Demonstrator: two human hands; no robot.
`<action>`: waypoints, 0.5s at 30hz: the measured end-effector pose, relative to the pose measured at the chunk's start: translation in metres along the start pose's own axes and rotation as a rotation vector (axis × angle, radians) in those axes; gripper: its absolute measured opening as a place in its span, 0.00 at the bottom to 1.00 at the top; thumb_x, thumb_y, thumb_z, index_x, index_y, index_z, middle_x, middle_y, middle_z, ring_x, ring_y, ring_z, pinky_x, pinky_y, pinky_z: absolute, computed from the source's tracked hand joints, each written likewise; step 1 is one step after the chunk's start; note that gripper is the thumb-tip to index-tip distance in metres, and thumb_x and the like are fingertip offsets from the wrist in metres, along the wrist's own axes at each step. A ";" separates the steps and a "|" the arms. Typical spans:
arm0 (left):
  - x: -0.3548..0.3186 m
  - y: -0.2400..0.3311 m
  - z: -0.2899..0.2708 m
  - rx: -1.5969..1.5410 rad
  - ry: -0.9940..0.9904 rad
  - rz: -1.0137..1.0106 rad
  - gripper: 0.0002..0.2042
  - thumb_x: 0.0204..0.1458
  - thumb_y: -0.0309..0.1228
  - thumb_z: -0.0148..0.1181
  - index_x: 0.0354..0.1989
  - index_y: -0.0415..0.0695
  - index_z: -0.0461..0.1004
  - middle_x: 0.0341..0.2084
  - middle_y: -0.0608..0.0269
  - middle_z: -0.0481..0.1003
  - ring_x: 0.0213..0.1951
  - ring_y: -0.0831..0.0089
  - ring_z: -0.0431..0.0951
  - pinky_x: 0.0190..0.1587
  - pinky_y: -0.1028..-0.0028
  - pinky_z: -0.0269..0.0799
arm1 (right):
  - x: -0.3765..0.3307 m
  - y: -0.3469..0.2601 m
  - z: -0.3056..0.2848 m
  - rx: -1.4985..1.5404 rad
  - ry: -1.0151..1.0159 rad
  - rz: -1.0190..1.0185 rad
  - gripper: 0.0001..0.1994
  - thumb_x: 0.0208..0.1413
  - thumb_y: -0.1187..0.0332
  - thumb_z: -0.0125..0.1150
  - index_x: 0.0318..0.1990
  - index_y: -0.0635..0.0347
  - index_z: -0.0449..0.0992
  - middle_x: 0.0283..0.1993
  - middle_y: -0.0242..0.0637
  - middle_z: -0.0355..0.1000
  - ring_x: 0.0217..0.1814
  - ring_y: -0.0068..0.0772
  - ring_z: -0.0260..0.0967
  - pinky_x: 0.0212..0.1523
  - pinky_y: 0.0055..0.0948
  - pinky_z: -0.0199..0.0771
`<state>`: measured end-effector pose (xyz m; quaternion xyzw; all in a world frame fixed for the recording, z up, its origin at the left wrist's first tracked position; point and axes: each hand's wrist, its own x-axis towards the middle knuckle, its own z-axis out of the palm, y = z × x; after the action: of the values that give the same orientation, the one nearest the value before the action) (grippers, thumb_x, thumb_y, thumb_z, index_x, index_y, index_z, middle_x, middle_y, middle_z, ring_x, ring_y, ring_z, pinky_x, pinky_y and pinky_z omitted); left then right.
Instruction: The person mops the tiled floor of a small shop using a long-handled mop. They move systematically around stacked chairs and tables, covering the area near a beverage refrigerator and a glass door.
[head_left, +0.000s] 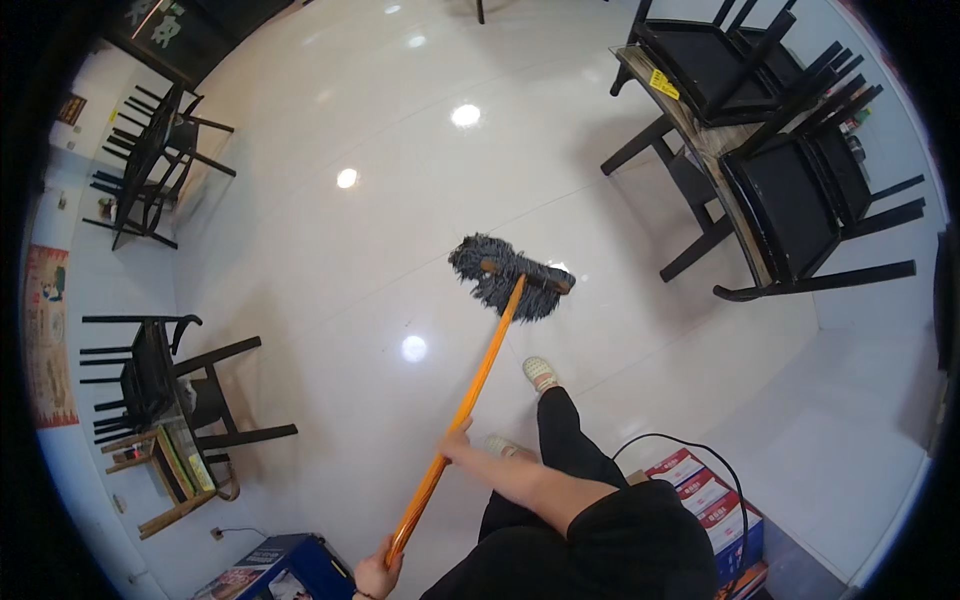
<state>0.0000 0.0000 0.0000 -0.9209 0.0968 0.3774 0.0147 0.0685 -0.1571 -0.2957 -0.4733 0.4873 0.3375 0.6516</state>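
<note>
A mop with a long orange wooden handle (492,352) slants up from the lower left, and its shaggy dark grey head (505,280) lies on the pale glossy floor (290,260). Low in the view, my left hand (377,572) is wrapped round the upper end of the handle. Farther along, my right hand (457,443) grips the same handle around its middle. Just below the mop head is one of my feet in a light clog (540,373); the other clog (503,446) is partly hidden behind my right forearm.
To the right, upturned black chairs (785,205) rest on a wooden table (705,140). More stacked chairs stand along the left wall (150,375), (160,165). Red and white boxes (700,495) with a black cable (735,480) sit at lower right, a blue box (300,570) at lower left.
</note>
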 end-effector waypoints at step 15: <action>0.188 0.213 -0.013 -2.048 -0.833 -0.006 0.28 0.45 0.26 0.50 0.56 0.47 0.48 0.23 0.62 0.65 0.16 0.80 0.63 0.17 0.83 0.60 | 0.083 -0.220 -0.241 0.055 0.314 -0.254 0.32 0.41 0.77 0.46 0.54 0.61 0.36 0.30 0.50 0.63 0.14 0.37 0.64 0.11 0.32 0.67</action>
<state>0.0996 -0.2422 -0.1124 -0.2983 -0.2763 0.5595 -0.7222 0.2157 -0.4582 -0.3296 -0.5600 0.5280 0.1613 0.6177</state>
